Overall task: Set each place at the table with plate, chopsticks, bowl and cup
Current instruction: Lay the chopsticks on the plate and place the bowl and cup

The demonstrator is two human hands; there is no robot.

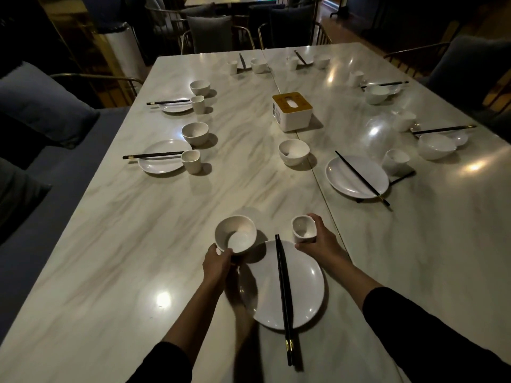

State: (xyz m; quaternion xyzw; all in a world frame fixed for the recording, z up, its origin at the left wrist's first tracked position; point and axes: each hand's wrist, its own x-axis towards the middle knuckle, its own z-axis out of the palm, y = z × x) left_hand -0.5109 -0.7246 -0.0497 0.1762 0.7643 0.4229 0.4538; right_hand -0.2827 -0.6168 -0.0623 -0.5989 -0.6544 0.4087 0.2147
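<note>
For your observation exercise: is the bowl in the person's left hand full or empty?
Empty. The bowl, gripped at its near side by the left hand, shows only its bare white inside.

— How are the arms placed?
— Both reach forward from the near edge of the view. The left forearm (193, 313) angles inward and the right forearm (359, 277) comes in more steeply from the right. Dark sleeves (428, 327) end partway up, leaving the wrists bare.
— And the left hand (217, 265)?
— It is seen back-up, with its fingers curled round the near side of a bowl (236, 234).
— The right hand (322, 243)?
— It is wrapped round a cup (304, 229) from the right, thumb on the near side and fingers round the far side.
— How close together are the hands?
— They are apart and roughly level, the right slightly farther forward.
</note>
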